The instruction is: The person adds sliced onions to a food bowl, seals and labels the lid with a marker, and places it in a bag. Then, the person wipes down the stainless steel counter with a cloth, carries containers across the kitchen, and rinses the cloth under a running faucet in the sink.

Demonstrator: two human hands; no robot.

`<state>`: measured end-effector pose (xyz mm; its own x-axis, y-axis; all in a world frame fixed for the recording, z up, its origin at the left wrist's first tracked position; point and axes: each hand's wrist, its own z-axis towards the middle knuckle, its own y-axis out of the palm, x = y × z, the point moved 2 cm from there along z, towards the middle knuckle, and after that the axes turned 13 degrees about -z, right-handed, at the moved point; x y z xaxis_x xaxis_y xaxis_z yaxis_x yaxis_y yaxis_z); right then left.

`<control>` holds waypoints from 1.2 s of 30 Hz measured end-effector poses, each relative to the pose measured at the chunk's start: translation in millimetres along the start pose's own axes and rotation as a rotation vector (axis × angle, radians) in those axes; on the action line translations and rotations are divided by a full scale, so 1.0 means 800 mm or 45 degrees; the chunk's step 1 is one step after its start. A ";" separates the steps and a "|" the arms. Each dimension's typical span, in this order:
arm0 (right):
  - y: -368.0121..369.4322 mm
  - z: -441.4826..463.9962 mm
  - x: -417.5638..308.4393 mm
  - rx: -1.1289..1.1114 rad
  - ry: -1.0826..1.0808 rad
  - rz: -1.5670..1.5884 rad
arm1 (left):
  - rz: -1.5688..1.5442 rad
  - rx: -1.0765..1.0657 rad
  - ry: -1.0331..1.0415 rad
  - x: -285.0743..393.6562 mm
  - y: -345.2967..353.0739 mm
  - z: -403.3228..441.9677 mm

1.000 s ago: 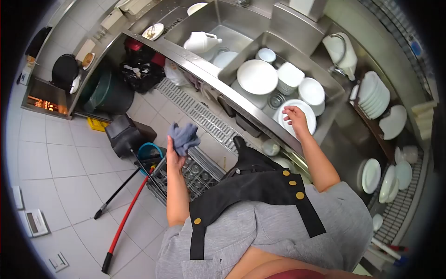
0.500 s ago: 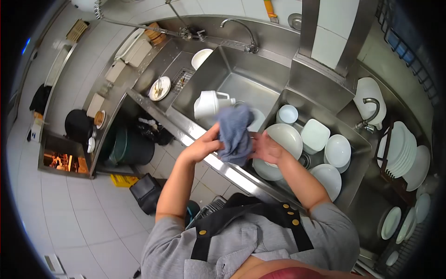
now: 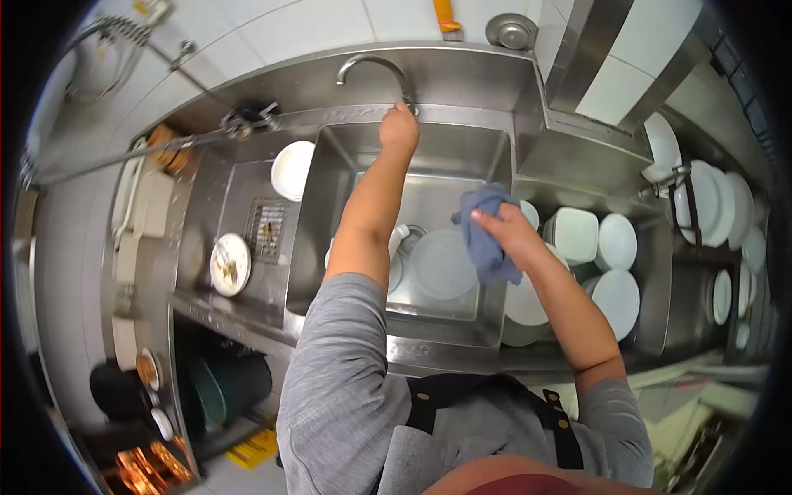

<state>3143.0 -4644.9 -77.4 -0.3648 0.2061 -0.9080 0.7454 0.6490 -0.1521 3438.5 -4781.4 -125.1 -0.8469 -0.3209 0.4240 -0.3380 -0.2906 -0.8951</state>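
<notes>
My left hand (image 3: pixel 399 130) reaches across the sink basin (image 3: pixel 445 157). Its fingers close on the base of the curved metal faucet (image 3: pixel 375 63) at the back rim; the tap's knob is hidden by them. In my right hand (image 3: pixel 516 234) hangs a crumpled blue-grey cloth (image 3: pixel 487 257), pinched under the thumb above the divider between the basins. Below, a round translucent plate or lid (image 3: pixel 445 264) lies on the basin floor. Beside it, a white jug (image 3: pixel 398 238) is mostly covered by my left forearm. No water stream shows at the spout.
The right basin holds several white bowls (image 3: pixel 616 304) and a squarish white container (image 3: pixel 575 234). Racked plates (image 3: pixel 708 202) stand farther right. On the left drainboard are a food-soiled plate (image 3: pixel 230 264), a white bowl (image 3: pixel 293 171) and a drain grate (image 3: pixel 268 229). A spray hose (image 3: pixel 124 33) hangs upper left.
My left hand has let go of the cloth and gone forward to the faucet. My right hand now holds the cloth alone, farther right. The view has shifted closer over the sink.
</notes>
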 end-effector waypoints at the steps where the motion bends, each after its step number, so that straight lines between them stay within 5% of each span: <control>1: 0.004 0.009 -0.003 0.045 0.036 0.011 | -0.127 0.048 -0.044 -0.009 0.009 0.008; 3: 0.021 0.024 -0.007 0.166 0.350 0.595 | -0.297 -0.038 -0.107 -0.020 0.006 0.007; 5: 0.051 0.039 -0.024 0.289 0.317 0.626 | -0.734 -0.025 -0.266 -0.040 0.020 0.018; 7: 0.078 0.077 -0.013 0.204 0.125 0.445 | -0.754 0.000 -0.263 -0.053 0.042 0.034; 10: 0.110 0.111 -0.016 0.407 0.083 0.263 | -1.711 -0.378 -0.772 -0.053 0.052 0.040; 11: 0.115 0.117 -0.019 0.549 0.105 0.092 | -1.711 -0.391 -0.764 -0.054 0.064 0.048; 13: 0.126 0.135 -0.016 0.623 0.011 0.199 | -2.409 -0.475 -1.201 -0.052 0.072 0.052; 17: 0.138 0.136 -0.053 0.749 -0.141 -0.091 | -2.582 -0.667 -1.470 -0.075 0.025 0.014; 22: 0.161 0.177 -0.115 0.533 -0.251 -0.221 | -1.922 -0.305 -1.148 -0.172 -0.003 0.012; 25: 0.177 0.245 -0.127 0.360 -0.109 -0.287 | -1.682 -0.524 -0.858 -0.201 -0.027 0.029; 28: 0.191 0.319 -0.125 0.563 -0.073 -0.545 | -1.345 -0.499 -0.483 -0.160 -0.116 0.025; 31: 0.194 0.356 -0.156 0.581 -0.207 -0.919 | -1.525 -0.432 -0.331 -0.138 -0.170 0.035; 33: 0.203 0.383 -0.158 0.442 -0.443 -0.931 | -1.194 -0.339 0.147 -0.142 -0.192 0.053; 35: 0.221 0.348 -0.197 0.237 -0.241 -0.813 | -0.933 -0.169 0.321 -0.162 -0.199 0.061; 36: 0.225 0.359 -0.203 0.242 -0.472 -0.748 | -0.664 -0.007 0.491 -0.168 -0.202 0.062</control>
<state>3496.7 -4771.9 -69.5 -0.5469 -0.4221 -0.7230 0.5809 0.4306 -0.6908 3627.4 -4736.3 -30.8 -0.6570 0.2084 0.7245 -0.7462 -0.3160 -0.5859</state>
